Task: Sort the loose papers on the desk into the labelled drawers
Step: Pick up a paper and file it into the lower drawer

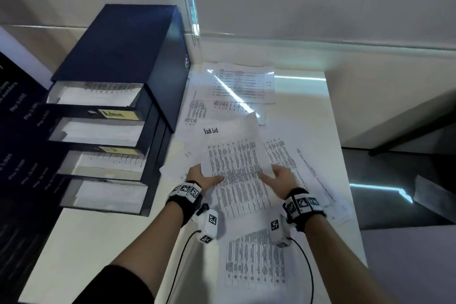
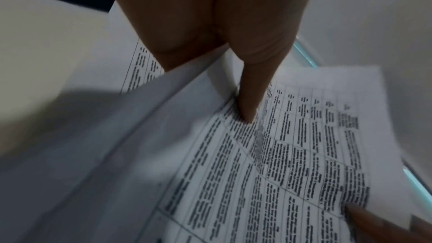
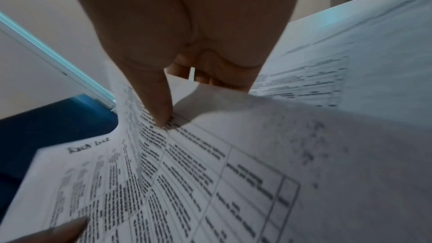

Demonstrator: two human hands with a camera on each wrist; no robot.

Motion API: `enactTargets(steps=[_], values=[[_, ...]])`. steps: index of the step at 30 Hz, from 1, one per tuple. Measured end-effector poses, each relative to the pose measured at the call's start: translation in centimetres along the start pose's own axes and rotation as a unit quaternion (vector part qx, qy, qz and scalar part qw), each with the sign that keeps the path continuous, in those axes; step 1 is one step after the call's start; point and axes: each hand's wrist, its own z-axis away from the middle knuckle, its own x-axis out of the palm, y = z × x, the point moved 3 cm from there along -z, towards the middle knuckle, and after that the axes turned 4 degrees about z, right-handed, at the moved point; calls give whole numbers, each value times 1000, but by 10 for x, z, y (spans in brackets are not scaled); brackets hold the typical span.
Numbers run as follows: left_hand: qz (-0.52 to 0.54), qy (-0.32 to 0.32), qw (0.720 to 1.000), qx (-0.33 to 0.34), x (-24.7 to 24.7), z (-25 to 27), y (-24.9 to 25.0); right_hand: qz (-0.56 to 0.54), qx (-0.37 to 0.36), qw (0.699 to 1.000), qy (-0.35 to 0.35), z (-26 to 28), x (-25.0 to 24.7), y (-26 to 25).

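A printed sheet headed "Task List" (image 1: pixel 234 155) is held up over the desk by its near edge. My left hand (image 1: pixel 204 177) pinches its left side, with the thumb (image 2: pixel 247 99) on top of the sheet (image 2: pixel 292 154) and the fingers under it. My right hand (image 1: pixel 278 176) pinches the right side in the same way, the thumb (image 3: pixel 158 103) pressing on the print (image 3: pixel 187 173). More loose papers lie on the desk at the back (image 1: pixel 244 84), at the right (image 1: pixel 308 168) and near me (image 1: pixel 256 261). The dark blue drawer unit (image 1: pixel 128 57) stands to the left.
Several drawers of the unit stand pulled out with white sheets inside. One yellow label reads "Admin" (image 1: pixel 118 114); the label below it (image 1: pixel 118 150) is too blurred to read. The desk's right edge (image 1: pixel 345 155) drops to a dark floor. A wall and a blind cord (image 1: pixel 190 7) stand behind.
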Motion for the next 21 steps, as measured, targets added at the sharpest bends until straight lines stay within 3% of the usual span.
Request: enactTargets(steps=[4,9,16,19,21], values=[[85,7,996,23,-31,7,15,-61,-21,997,49,4,-18,-36],[168,30,975,139,-77,35,71,-183,-99,976,61,27,-46,-108],[265,47,934,236,-139,74,112,-227,-203,932,197,61,-77,-190],[273,80,922,261,-169,85,115,-229,-235,925,194,73,-70,-225],[236,99,930,263,-192,89,104,-188,-221,944,156,74,-52,-238]])
